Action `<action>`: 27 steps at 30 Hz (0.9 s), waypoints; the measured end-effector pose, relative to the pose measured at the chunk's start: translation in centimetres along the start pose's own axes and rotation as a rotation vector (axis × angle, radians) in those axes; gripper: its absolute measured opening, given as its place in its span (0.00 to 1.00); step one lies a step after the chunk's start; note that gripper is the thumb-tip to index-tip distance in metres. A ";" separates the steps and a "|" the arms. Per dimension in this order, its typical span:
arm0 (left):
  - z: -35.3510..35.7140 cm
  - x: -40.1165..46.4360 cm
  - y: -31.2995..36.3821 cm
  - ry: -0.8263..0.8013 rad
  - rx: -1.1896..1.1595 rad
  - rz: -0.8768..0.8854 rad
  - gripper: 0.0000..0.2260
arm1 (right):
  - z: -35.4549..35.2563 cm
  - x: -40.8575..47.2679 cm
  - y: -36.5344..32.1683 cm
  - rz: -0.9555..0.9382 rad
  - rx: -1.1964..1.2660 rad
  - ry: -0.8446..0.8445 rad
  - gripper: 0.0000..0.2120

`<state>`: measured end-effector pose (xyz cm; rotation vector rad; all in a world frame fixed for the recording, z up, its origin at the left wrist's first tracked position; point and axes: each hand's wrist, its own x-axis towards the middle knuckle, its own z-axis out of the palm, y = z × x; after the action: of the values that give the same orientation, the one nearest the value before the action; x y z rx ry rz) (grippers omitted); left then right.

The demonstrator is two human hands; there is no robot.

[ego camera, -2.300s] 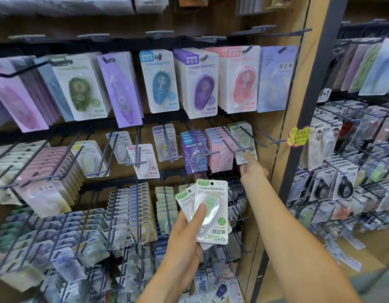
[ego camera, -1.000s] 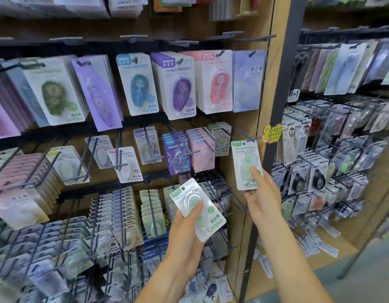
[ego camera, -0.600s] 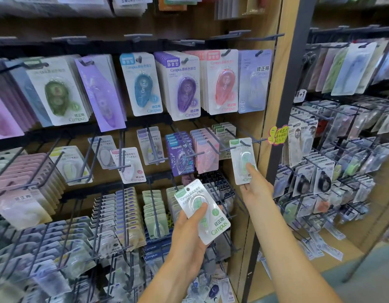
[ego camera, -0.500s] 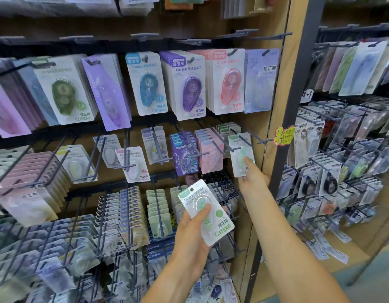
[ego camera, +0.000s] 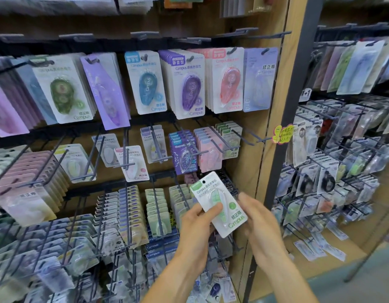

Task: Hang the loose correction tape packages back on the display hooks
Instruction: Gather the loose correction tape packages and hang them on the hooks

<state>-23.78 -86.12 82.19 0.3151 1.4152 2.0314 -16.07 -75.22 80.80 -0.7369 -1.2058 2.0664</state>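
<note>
A white and green Campus correction tape package point(ego camera: 219, 204) is tilted in front of the lower rows of the display, and my left hand point(ego camera: 195, 232) grips it with the thumb across its front. My right hand point(ego camera: 261, 224) is blurred and sits against the package's right edge with relaxed fingers; a grip does not show. Up and to the right, a stack of the same green packages point(ego camera: 231, 138) hangs on a long dark hook point(ego camera: 246, 139) at the right end of the middle row.
Rows of dark hooks with hanging tape packages fill the wooden panel; larger blue, purple and red packs point(ego camera: 189, 88) hang in the top row. A yellow tag point(ego camera: 282, 134) and a black upright post point(ego camera: 285, 127) stand right of it, with another rack point(ego camera: 342, 160) beyond.
My right hand hung a green package on the middle-row hook, let go and dropped back to the package in my left hand. Only one package is left in my left hand.
</note>
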 end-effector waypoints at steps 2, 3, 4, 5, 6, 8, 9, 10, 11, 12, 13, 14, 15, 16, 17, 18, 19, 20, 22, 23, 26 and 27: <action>1.1 0.1 -0.3 -0.025 0.055 0.025 0.10 | -0.8 -1.6 0.3 -0.024 -0.024 -0.104 0.19; 1.7 0.1 -0.4 -0.039 0.065 0.033 0.11 | -1.0 -1.8 0.3 -0.061 -0.013 -0.111 0.19; 2.2 0.1 -0.4 -0.056 0.064 0.044 0.11 | -1.1 -1.6 0.1 -0.102 0.009 -0.091 0.19; 2.8 0.1 -0.2 -0.075 0.057 0.058 0.12 | -1.2 -1.2 -0.1 -0.126 0.050 -0.064 0.18; 3.2 0.1 0.0 -0.092 0.046 0.071 0.13 | -1.2 -0.7 -0.3 -0.132 0.119 -0.035 0.18; 3.9 0.1 0.5 -0.113 0.037 0.090 0.16 | -1.2 0.4 -0.7 -0.128 0.271 -0.008 0.17; 4.1 0.0 0.6 -0.113 0.040 0.098 0.17 | -1.1 1.0 -1.0 -0.118 0.330 0.010 0.16; 4.1 0.0 0.7 -0.105 0.048 0.106 0.19 | -1.0 1.7 -1.2 -0.108 0.373 0.032 0.15; 4.0 0.0 0.7 -0.094 0.060 0.113 0.19 | -0.9 2.4 -1.4 -0.100 0.401 0.050 0.13; 3.7 -0.1 0.6 -0.088 0.076 0.120 0.19 | -0.8 3.0 -1.6 -0.094 0.421 0.071 0.12; 3.5 -0.2 0.6 -0.087 0.090 0.121 0.19 | -0.7 3.6 -1.9 -0.091 0.435 0.090 0.11; 3.1 -0.3 0.5 -0.086 0.099 0.117 0.17 | -0.6 4.2 -2.2 -0.091 0.444 0.111 0.11; 2.8 -0.5 0.5 -0.081 0.102 0.111 0.16 | -0.5 4.7 -2.4 -0.090 0.452 0.126 0.11; 2.5 -0.6 0.4 -0.072 0.104 0.108 0.15 | -0.4 5.2 -2.5 -0.092 0.455 0.135 0.10; 2.1 -0.7 0.3 -0.063 0.107 0.106 0.14 | -0.4 5.6 -2.6 -0.095 0.456 0.137 0.09; 1.8 -0.8 0.2 -0.054 0.105 0.104 0.13 | -0.3 5.9 -2.7 -0.098 0.451 0.132 0.08; 1.6 -0.8 0.1 -0.047 0.101 0.100 0.12 | -0.2 6.2 -2.8 -0.099 0.442 0.126 0.08; 1.3 -0.9 0.0 -0.041 0.104 0.096 0.12 | -0.2 6.5 -2.9 -0.102 0.431 0.123 0.08; 0.8 -0.9 -0.1 -0.027 0.121 0.088 0.11 | 0.0 6.8 -3.0 -0.106 0.419 0.117 0.09; 0.5 -1.0 -0.2 -0.022 0.125 0.083 0.11 | 0.0 7.0 -3.1 -0.106 0.420 0.119 0.09; -0.1 -1.0 -0.2 -0.008 0.122 0.070 0.10 | 0.0 7.0 -3.0 -0.095 0.418 0.140 0.09; -0.3 -1.0 -0.2 -0.002 0.120 0.066 0.11 | 0.0 7.0 -3.0 -0.091 0.414 0.148 0.10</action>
<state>-23.11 -86.95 82.01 0.4202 1.5469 2.0014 -19.91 -68.87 82.40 -0.6103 -0.6848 2.0521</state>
